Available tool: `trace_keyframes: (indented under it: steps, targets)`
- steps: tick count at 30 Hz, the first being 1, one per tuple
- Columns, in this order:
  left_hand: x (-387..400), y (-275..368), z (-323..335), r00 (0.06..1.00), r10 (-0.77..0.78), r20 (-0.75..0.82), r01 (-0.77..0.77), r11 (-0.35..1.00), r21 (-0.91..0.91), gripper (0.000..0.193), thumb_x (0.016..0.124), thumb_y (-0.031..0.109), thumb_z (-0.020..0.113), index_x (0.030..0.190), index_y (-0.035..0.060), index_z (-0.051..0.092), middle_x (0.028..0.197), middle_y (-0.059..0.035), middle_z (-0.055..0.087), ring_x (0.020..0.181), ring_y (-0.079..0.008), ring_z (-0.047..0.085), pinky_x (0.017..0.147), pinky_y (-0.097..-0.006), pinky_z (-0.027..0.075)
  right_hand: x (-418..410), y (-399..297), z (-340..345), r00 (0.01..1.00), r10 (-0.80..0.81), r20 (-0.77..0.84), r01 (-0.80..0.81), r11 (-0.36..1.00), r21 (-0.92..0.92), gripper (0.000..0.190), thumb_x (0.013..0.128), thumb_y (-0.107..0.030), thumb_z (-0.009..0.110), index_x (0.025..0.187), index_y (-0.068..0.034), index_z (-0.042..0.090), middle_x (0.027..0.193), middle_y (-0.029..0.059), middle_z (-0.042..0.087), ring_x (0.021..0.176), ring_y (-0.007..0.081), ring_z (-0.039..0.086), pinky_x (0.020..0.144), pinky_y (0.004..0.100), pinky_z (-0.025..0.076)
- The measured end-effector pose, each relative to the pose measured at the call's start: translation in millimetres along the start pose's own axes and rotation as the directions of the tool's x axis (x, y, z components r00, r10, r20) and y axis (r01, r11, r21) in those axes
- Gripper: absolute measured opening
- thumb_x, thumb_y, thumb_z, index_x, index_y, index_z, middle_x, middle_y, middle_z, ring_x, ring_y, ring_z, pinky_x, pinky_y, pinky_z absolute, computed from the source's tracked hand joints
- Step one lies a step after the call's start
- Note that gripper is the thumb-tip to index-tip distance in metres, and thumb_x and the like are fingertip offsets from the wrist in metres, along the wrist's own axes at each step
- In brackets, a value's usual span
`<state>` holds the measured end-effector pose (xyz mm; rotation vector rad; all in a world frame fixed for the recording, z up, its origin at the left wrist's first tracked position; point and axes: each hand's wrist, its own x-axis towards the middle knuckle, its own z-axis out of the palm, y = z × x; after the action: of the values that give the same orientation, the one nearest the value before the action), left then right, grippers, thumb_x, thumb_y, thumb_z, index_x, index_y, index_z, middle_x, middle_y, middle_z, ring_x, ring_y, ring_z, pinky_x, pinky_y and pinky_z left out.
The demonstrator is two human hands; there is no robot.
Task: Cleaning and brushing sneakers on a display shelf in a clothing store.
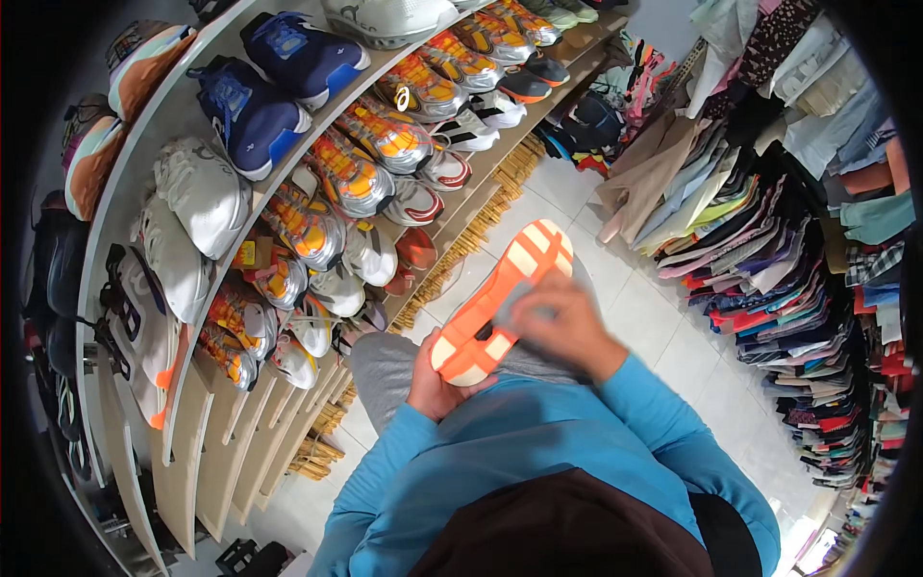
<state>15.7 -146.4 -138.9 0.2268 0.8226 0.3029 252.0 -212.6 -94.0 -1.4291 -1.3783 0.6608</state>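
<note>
A shoe is held sole up over my lap, its orange sole carrying cream-coloured pads and a small dark patch near the middle. My left hand grips it at the near end, with fingers around the edge. Over the middle of the sole is my right hand, blurred by motion, its fingers bent inward. A blurred grey piece, perhaps cloth, shows at those fingertips against the sole. Its exact kind cannot be made out. The upper of the shoe is turned away from view.
Shelves on the left carry rows of shoes, including orange-and-silver sneakers and dark blue ones. Bundles of thin sticks lie along the lowest shelf. Racks of hanging clothes line the right, across a tiled floor.
</note>
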Motion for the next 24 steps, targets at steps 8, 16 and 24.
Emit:
trace_keyframes:
  steps: [8,16,24]
  targets:
    - [6.5,2.5,11.4,0.999,-0.019,0.028,0.02,1.0,-0.018,0.064,0.1,0.06,0.034,0.144,0.0149,0.047,0.139,-0.0091,0.057,0.122,-0.031,0.059,0.098,-0.0575,0.049,8.1,12.2,-33.9,0.978,0.147,-0.147,-0.2,0.854,-0.48,0.012,0.076,-0.018,0.077,0.088,-0.013,0.076,0.083,0.0084,0.064,0.082,0.0269,0.062,0.073,0.0378,0.053]
    - [26.9,-1.2,-5.2,0.958,-0.099,0.268,0.192,0.918,-0.347,0.064,0.1,0.06,0.036,0.144,0.015,0.047,0.142,-0.0091,0.055,0.126,-0.0308,0.056,0.102,-0.0581,0.044,4.4,-42.1,18.1,0.969,-0.115,0.219,0.139,0.985,-0.098,0.015,0.074,-0.016,0.08,0.088,-0.013,0.076,0.082,0.0071,0.062,0.082,0.0253,0.062,0.069,0.0353,0.051]
    - [6.4,-1.0,30.6,0.997,0.014,0.079,-0.003,0.99,-0.138,0.063,0.102,0.059,0.034,0.144,0.0138,0.046,0.141,-0.0109,0.056,0.125,-0.0324,0.056,0.103,-0.0589,0.044,6.0,-22.6,-19.4,0.973,0.224,-0.047,-0.22,0.861,-0.458,0.012,0.075,-0.016,0.077,0.086,-0.014,0.075,0.087,0.0065,0.062,0.079,0.0253,0.063,0.067,0.035,0.052]
